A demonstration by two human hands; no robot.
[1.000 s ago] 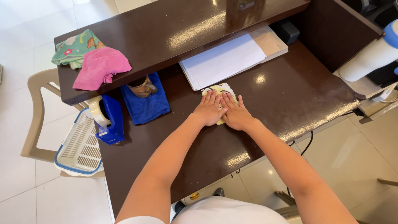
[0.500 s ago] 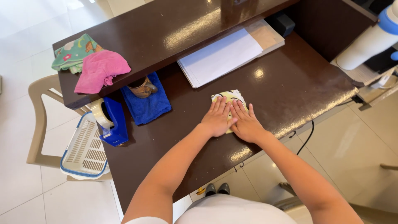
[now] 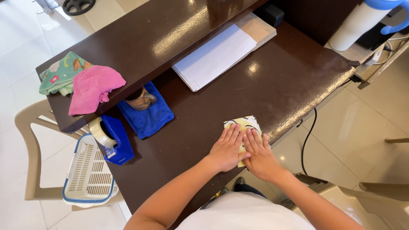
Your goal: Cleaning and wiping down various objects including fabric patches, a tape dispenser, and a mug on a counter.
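I see both hands laid flat, palms down, fingers straight and close together, side by side on a folded yellow cloth (image 3: 243, 127). The left hand (image 3: 228, 149) covers the cloth's left part; the right hand (image 3: 259, 154) covers its right part, with its wrist past the desk edge. Neither hand grips anything: both press open-palmed, thumbs touching or nearly so. Both forearms run up from the bottom of the view and converge at the cloth.

The cloth lies on the dark brown desk (image 3: 277, 81), just beside the near edge. Only its far end shows beyond the fingertips.

Open desk surface extends ahead and to the right of the cloth. Further ahead lies 1 stack of white paper (image 3: 213, 57). To the left, well apart, sit 1 blue cloth (image 3: 147, 119) and 1 blue tape dispenser (image 3: 113, 138).
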